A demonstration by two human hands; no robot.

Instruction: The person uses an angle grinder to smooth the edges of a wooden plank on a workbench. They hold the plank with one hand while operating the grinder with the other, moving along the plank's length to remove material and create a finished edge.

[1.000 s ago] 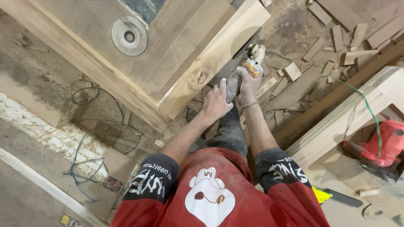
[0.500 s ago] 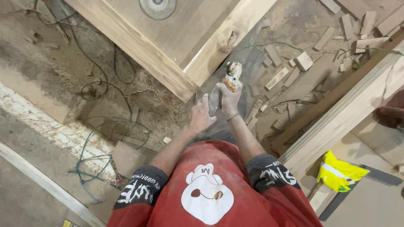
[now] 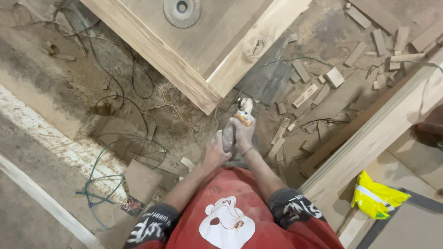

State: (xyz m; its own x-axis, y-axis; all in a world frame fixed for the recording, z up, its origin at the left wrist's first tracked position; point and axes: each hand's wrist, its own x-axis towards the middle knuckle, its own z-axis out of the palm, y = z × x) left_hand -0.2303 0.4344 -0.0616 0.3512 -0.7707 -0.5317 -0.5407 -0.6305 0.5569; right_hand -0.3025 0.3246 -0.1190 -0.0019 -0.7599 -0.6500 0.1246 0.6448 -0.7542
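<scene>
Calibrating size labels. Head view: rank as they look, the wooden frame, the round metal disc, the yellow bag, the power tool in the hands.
Largest to smallest, as they look:
1. wooden frame
2. yellow bag
3. round metal disc, cut off by the top edge, so close to the bag
4. power tool, partly hidden by both hands and nearer the camera, so unsure

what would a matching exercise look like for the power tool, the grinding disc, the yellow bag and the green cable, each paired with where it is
Things:
1. power tool
2. grey grinding disc
3. yellow bag
4. green cable

Places:
A. lying on the wooden slab
B. on the dusty floor at left
C. held in both hands
D. lower right, beside the long beam

Pairs: 1-C, 2-A, 3-D, 4-B
</scene>
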